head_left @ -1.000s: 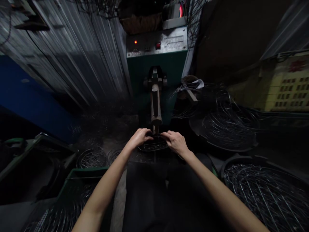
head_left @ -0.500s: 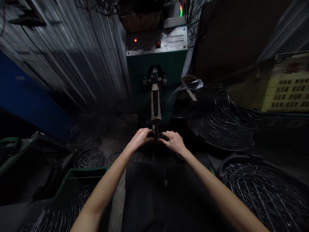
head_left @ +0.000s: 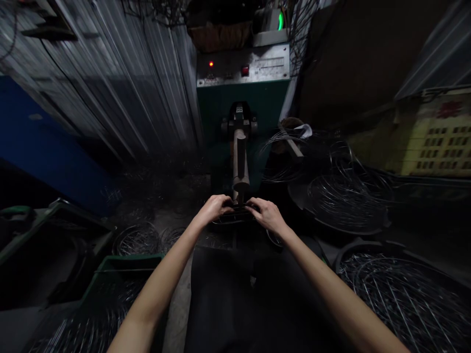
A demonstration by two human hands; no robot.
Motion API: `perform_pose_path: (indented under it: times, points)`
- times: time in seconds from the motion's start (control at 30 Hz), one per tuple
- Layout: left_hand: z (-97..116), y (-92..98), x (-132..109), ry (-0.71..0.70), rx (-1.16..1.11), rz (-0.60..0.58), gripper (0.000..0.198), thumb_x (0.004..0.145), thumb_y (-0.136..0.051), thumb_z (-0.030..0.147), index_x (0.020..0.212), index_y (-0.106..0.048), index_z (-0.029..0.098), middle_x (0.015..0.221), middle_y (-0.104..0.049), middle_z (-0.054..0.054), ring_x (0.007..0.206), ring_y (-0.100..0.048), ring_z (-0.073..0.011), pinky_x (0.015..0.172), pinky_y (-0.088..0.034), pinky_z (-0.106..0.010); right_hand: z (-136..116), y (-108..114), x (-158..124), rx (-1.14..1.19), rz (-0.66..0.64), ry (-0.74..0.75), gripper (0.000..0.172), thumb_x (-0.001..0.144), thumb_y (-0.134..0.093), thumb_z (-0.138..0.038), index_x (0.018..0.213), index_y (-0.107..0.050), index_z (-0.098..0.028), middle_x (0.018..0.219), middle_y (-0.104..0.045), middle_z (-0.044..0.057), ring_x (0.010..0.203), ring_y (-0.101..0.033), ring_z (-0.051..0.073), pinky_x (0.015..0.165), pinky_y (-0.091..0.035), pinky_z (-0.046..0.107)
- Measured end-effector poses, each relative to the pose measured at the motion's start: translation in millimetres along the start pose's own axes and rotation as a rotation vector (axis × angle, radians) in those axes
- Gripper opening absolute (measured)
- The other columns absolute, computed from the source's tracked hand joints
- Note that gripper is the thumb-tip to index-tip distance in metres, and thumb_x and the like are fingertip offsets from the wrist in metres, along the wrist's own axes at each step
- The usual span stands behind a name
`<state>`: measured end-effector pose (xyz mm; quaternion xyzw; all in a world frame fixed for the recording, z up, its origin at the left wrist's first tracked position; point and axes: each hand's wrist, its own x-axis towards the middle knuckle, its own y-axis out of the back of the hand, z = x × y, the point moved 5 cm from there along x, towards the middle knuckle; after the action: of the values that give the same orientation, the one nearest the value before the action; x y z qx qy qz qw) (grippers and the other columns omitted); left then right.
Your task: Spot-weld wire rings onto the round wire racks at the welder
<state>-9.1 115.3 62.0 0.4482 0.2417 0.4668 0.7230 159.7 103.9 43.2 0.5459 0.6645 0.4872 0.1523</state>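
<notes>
A green machine with a grey control panel and red lights stands straight ahead. A brown arm juts from it toward me. Just under the arm's tip, both hands pinch a small oval frame of dark wire. My left hand grips its left end with curled fingers. My right hand grips its right end the same way. The wire frame lies nearly flat between them.
Round dark tubs of wire hoops sit at the right and lower right. A green crate with wire stands at lower left, loose hoops beyond it. Corrugated metal sheet lines the left.
Both hands have shifted a little up and forward with the wire frame, closer under the arm's tip. The lamp on top of the machine went from red to green.
</notes>
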Motion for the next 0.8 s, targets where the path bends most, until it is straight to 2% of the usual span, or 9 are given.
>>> perform_pose_path:
  times: [0.3, 0.5, 0.57, 0.7, 0.8]
  points:
    - [-4, 4.6, 5, 0.017, -0.03, -0.033, 0.022, 0.075, -0.062, 0.024, 0.096, -0.066, 0.015, 0.093, -0.069, -0.006, 0.086, -0.061, -0.0163, 0.077, -0.044, -0.024, 4, -4, 9, -0.018, 0.001, 0.013, 0.016, 0.087, -0.052, -0.035, 0.094, -0.063, -0.026, 0.087, -0.067, 0.001, 0.077, -0.061, 0.015, 0.068, -0.041, 0.025]
    - [-6, 2.3, 5, 0.068, -0.069, -0.068, 0.02, 0.075, -0.062, 0.028, 0.091, -0.066, 0.017, 0.088, -0.068, -0.002, 0.082, -0.061, -0.0162, 0.073, -0.044, -0.024, -1, 2, 4, -0.027, -0.02, 0.012, 0.018, 0.088, -0.049, -0.032, 0.096, -0.065, -0.027, 0.085, -0.065, 0.001, 0.073, -0.06, 0.015, 0.065, -0.04, 0.025]
    - [-7, 2.3, 6, 0.087, -0.052, -0.071, 0.021, 0.075, -0.062, 0.028, 0.093, -0.066, 0.017, 0.089, -0.068, -0.003, 0.084, -0.061, -0.0169, 0.074, -0.044, -0.024, 9, 10, -2, -0.013, 0.034, -0.014, 0.02, 0.088, -0.048, -0.031, 0.098, -0.065, -0.028, 0.087, -0.064, 0.002, 0.073, -0.059, 0.015, 0.065, -0.041, 0.025]
    - [-5, 3.4, 10, 0.081, -0.047, -0.099, 0.023, 0.075, -0.061, 0.029, 0.095, -0.065, 0.017, 0.092, -0.068, -0.004, 0.086, -0.061, -0.0174, 0.075, -0.044, -0.025, 52, 25, -20, 0.076, 0.2, -0.136, 0.021, 0.088, -0.048, -0.028, 0.099, -0.064, -0.023, 0.089, -0.062, 0.004, 0.077, -0.058, 0.015, 0.07, -0.044, 0.026]
    - [-5, 5.7, 10, 0.086, -0.069, -0.087, 0.022, 0.075, -0.061, 0.03, 0.092, -0.066, 0.018, 0.092, -0.068, -0.003, 0.085, -0.061, -0.0169, 0.075, -0.045, -0.024, 75, 16, -25, 0.083, 0.082, -0.157, 0.018, 0.087, -0.048, -0.025, 0.095, -0.064, -0.021, 0.086, -0.062, 0.003, 0.079, -0.058, 0.015, 0.074, -0.044, 0.027]
